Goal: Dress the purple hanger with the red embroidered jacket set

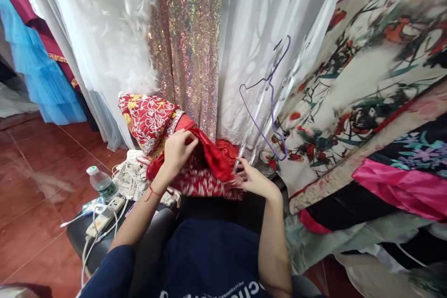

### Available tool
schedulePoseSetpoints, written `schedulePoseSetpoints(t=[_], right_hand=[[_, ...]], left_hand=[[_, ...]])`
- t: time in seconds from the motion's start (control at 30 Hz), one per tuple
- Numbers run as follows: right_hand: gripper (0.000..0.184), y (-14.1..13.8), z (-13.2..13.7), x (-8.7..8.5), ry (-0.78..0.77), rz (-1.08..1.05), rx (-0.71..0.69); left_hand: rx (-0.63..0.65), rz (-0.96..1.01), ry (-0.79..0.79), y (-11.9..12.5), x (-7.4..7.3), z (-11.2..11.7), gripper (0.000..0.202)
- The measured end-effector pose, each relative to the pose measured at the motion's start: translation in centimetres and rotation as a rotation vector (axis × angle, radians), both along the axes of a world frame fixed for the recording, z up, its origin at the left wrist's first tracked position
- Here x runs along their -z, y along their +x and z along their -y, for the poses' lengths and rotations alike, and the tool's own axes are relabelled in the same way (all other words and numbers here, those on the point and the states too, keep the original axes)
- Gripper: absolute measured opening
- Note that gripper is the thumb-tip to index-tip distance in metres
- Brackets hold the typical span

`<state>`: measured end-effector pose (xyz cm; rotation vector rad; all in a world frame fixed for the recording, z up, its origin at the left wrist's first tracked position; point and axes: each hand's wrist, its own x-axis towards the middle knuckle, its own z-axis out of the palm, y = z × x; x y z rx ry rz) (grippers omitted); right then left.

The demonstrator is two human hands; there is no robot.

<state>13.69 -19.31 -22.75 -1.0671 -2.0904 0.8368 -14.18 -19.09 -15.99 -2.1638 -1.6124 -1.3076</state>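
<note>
A red garment with white and gold embroidery (150, 118) lies bunched in front of me, its plain red lining (216, 160) turned partly outward. My left hand (178, 149) pinches the fabric's upper edge near the middle, fingers curled. At the garment's right end my right hand (249, 177) touches the cloth, with its index finger raised and the other fingers partly hidden by fabric and blur. Just above that hand, a purple wire hanger (263, 116) hangs apart from the garment.
To the left, a water bottle (102, 181), a power strip (104, 216) and white cables sit on a black surface (75, 237). Behind hang a sequined curtain (185, 46) and white feathers (118, 23). A floral garment (363, 70) hangs at right, beside pink fabric (401, 186).
</note>
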Motion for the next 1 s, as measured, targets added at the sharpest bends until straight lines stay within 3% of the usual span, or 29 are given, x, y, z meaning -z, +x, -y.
schedulePoseSetpoints(t=[0.1, 0.23, 0.43, 0.53, 0.63, 0.73, 0.87, 0.93, 1.0], right_hand=[[0.084, -0.6, 3.2, -2.4, 0.224, -0.026, -0.036], [0.073, -2.7, 5.7, -5.2, 0.447, -0.051, 0.056], [0.025, -1.4, 5.5, -5.4, 0.761, 0.245, 0.283], [0.01, -0.5, 6.2, -6.0, 0.909, 0.368, 0.336], [0.016, -0.4, 6.7, -7.3, 1.079, 0.447, 0.272], [0.022, 0.1, 6.1, -8.2, 1.131, 0.541, 0.124], [0.04, 2.4, 4.4, -7.4, 0.937, 0.616, -0.05], [0.04, 4.1, 4.0, -6.3, 0.864, 0.612, -0.044], [0.037, 6.1, 3.8, -5.3, 0.82, 0.57, 0.015]], left_hand=[[0.085, 0.033, 0.055, 0.8, -0.1, 0.6, 0.024], [0.173, 0.005, 0.085, 1.1, -0.6, 1.0, 0.027], [0.251, -0.013, 0.045, 0.7, -0.3, 0.6, 0.025], [0.219, -0.086, 0.02, 1.4, 0.0, -0.7, 0.021], [0.143, -0.249, -0.029, 3.8, -0.4, -3.0, 0.017], [0.271, -0.32, -0.095, 7.8, -1.2, -6.0, 0.017], [0.593, -0.001, -0.419, 13.5, -1.0, -10.2, 0.037], [0.631, 0.311, -0.583, 15.9, -0.3, -12.1, 0.05], [0.597, 0.692, -0.686, 17.9, 0.6, -13.6, 0.045]])
